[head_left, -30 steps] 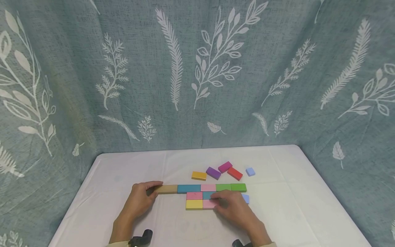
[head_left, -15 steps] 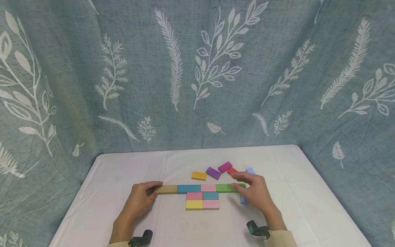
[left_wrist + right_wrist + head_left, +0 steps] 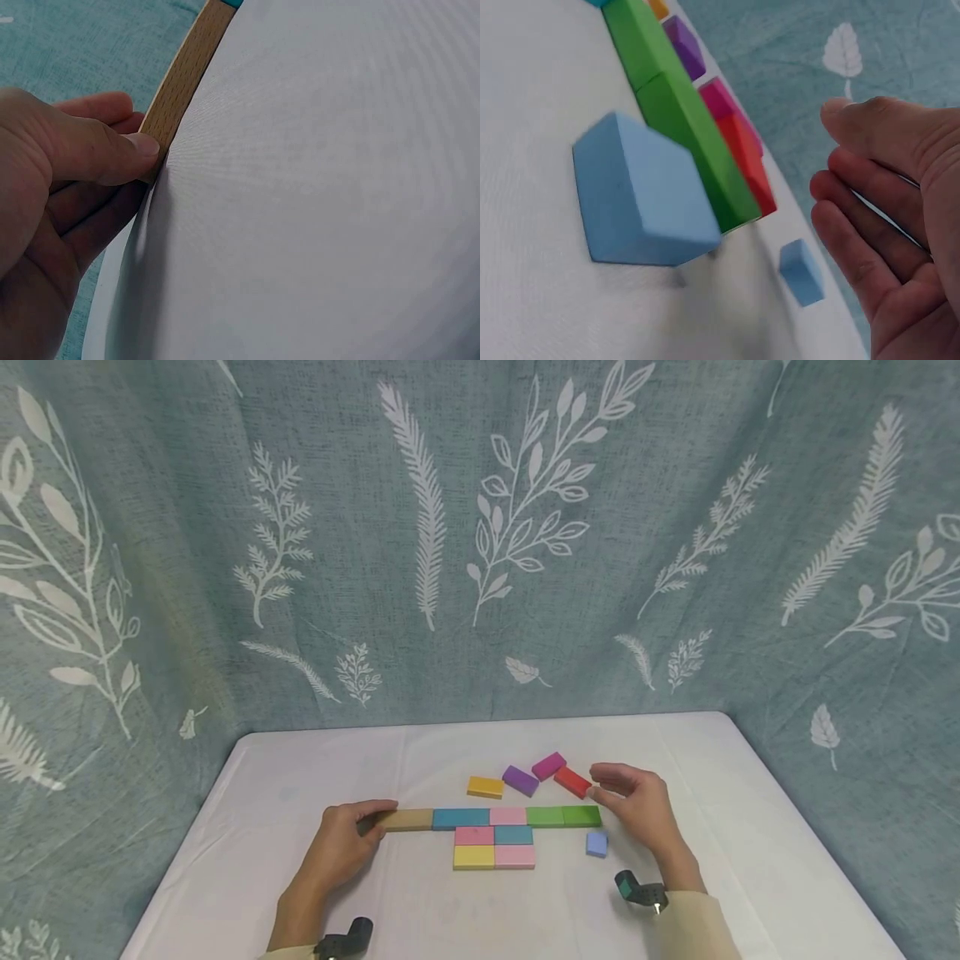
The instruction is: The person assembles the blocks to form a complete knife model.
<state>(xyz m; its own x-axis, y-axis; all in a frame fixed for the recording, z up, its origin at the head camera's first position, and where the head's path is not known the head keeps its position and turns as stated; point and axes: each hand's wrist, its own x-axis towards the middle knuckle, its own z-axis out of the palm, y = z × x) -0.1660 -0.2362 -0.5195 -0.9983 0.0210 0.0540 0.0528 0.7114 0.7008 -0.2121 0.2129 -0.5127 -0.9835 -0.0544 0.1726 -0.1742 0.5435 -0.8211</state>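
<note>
My left hand (image 3: 341, 847) pinches the left end of a plain wooden block (image 3: 408, 820) between thumb and fingers; the left wrist view shows the thumb (image 3: 142, 144) on its near side. A blue block (image 3: 461, 817), a pink block (image 3: 507, 816), a light green block (image 3: 544, 816) and a darker green block (image 3: 581, 816) continue that row rightward. My right hand (image 3: 637, 802) hovers beyond the row's right end, fingers loosely bent, holding nothing. Nearest to it are a red block (image 3: 573, 782) and a small light blue block (image 3: 801, 271), hidden behind the hand in the head view.
Under the row, a pink block (image 3: 474, 836), a teal block (image 3: 513, 835), a yellow block (image 3: 473, 857) and a light pink block (image 3: 514, 857) form two short rows. Another light blue block (image 3: 596, 844) stands apart. Orange (image 3: 485, 787), purple (image 3: 521, 781) and magenta (image 3: 549, 766) blocks lie behind.
My right hand has moved from over the short rows to the right and away, past the green blocks, uncovering the nearer light blue block. The left hand has kept its place.
</note>
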